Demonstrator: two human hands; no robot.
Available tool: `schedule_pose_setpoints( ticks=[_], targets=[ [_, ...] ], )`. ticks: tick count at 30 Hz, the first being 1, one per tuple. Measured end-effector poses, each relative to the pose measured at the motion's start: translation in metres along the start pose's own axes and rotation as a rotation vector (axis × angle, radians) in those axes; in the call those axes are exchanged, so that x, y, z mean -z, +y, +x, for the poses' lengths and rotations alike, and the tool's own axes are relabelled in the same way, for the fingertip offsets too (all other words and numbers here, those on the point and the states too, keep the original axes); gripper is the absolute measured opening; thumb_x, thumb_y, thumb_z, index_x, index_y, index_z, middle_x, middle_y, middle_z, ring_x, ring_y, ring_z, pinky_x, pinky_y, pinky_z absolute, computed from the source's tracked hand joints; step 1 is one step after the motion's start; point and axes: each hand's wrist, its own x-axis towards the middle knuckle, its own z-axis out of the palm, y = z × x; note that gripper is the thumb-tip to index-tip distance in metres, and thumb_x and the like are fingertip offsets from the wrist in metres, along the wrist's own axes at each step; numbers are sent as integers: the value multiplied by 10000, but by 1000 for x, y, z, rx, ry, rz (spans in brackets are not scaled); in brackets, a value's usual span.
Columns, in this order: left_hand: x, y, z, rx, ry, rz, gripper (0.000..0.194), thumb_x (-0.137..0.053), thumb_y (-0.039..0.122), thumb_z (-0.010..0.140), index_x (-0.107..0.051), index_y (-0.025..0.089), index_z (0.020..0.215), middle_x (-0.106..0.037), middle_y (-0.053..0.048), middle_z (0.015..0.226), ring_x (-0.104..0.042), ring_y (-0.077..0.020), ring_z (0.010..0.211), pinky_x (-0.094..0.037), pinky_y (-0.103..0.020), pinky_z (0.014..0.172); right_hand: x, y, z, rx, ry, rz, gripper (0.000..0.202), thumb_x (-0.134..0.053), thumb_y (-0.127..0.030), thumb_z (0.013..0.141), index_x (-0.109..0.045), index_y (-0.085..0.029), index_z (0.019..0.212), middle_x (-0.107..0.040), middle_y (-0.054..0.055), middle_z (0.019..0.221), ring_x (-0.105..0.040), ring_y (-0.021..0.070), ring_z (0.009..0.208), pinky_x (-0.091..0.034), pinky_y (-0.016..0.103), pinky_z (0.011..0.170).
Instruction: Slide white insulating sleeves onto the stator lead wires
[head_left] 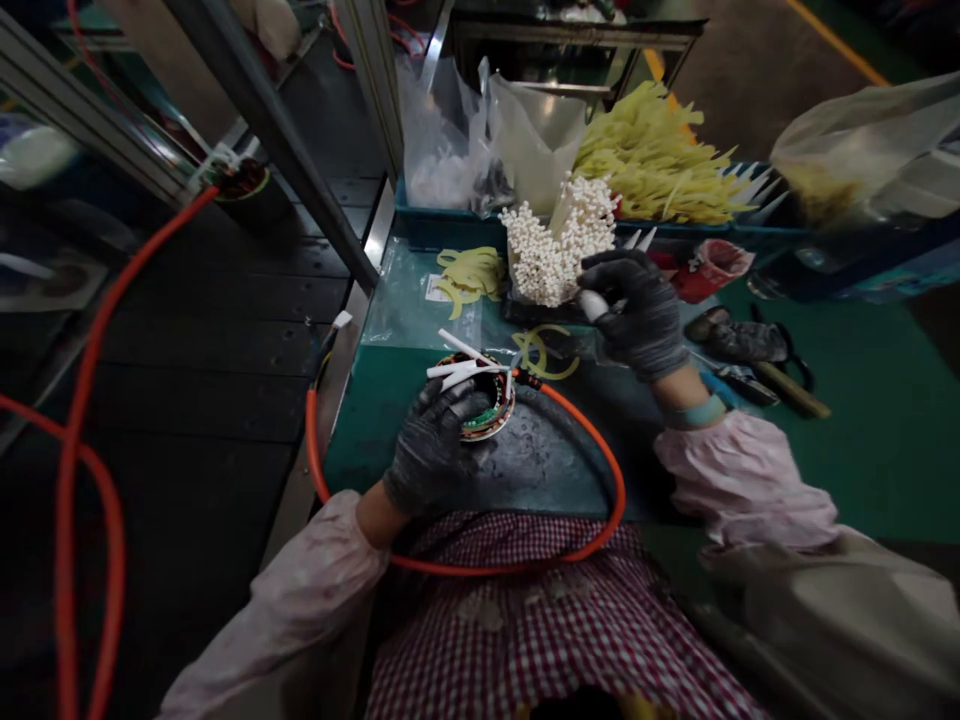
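My left hand (435, 450), in a dark grey glove, grips the near left side of a ring-shaped wound motor stator (491, 425). White sleeves (457, 372) stick out over the stator, and an orange cable (611, 460) runs from it in a loop across my lap. My right hand (634, 315), gloved too, is raised beside a bundle of thin white sticks or tubes (547, 260). Its fingers are curled in towards the thumb, whose pale tip shows. Whatever lies between those fingers, if anything, is too small to make out.
Yellow strips (472, 272) lie behind the stator, with more heaped in a blue bin (450, 225) beside plastic bags. To the right are a red roll-like container (712, 270) and a hammer (787, 385). A metal post (277, 140) rises at the left.
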Motion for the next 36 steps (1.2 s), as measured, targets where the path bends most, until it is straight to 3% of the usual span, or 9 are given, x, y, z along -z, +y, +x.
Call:
schedule_pose_setpoints(
  ticks=[5,7,9,12,14,21,27,32,36],
  targets=[
    [-2,-7,-5,0,-146,-15,267,-802,332,1000,-768,270,1258,-860,-67,1325,-771,-303,1373,-492,-580,1334,43,-71,-32,-88,221,375,61,-693,-303,1110,-664,-331,1064,-811,36,1005,-820,246,857,-705,455,778],
    [-3,-8,-6,12,-149,-1,213,-801,359,996,-792,269,1189,-864,-73,1291,-778,-309,1340,-509,-594,1316,48,-93,-48,-160,29,378,45,-661,-372,1141,-663,-345,1105,-800,29,999,-795,244,767,-705,465,725],
    [-5,-9,-7,35,-131,-2,188,-813,374,973,-803,264,1126,-867,-81,1238,-791,-315,1283,-522,-605,1300,42,-103,-64,-128,-57,295,97,-650,-424,1141,-679,-332,1137,-798,43,1018,-811,271,828,-716,502,797],
    [-5,-7,-8,66,-134,-22,188,-819,375,958,-810,269,1113,-864,-74,1188,-793,-316,1236,-503,-617,1312,30,-102,-88,-121,56,204,159,-624,-449,1144,-713,-323,1179,-807,72,1039,-828,324,972,-708,567,935],
    [-5,-5,-7,70,-131,-21,213,-807,382,973,-808,273,1155,-860,-66,1185,-786,-310,1241,-496,-609,1318,30,-100,-105,-163,83,269,119,-659,-418,1122,-742,-333,1131,-825,68,980,-828,323,914,-722,546,864],
    [-5,-3,-5,5,-28,-97,281,-779,325,973,-781,279,1251,-850,-51,1215,-783,-300,1249,-470,-566,1339,44,-104,-158,-179,-522,566,245,-664,-373,1115,-871,-294,1221,-821,22,759,-759,240,603,-721,412,633],
    [-6,-3,-5,26,-48,-40,183,-758,404,997,-804,298,1139,-877,-24,1171,-809,-267,1221,-480,-550,1328,-13,-93,-129,-24,-473,398,306,-688,-538,1112,-841,-333,1278,-865,79,1261,-809,299,1181,-701,512,1022],
    [-3,2,2,104,-53,-102,192,-754,328,995,-843,333,1165,-888,5,1113,-823,-249,1185,-454,-533,1346,-46,-94,-72,25,-611,11,389,-593,-495,1165,-834,-225,1308,-883,117,1054,-794,277,859,-619,390,763],
    [-3,1,5,62,-28,-138,122,-787,326,990,-841,294,1095,-888,-7,1075,-834,-253,1143,-505,-509,1296,-55,-98,-54,-5,-657,221,271,-685,-423,1092,-860,-216,1091,-861,90,952,-756,245,805,-594,379,778]
  ],
)
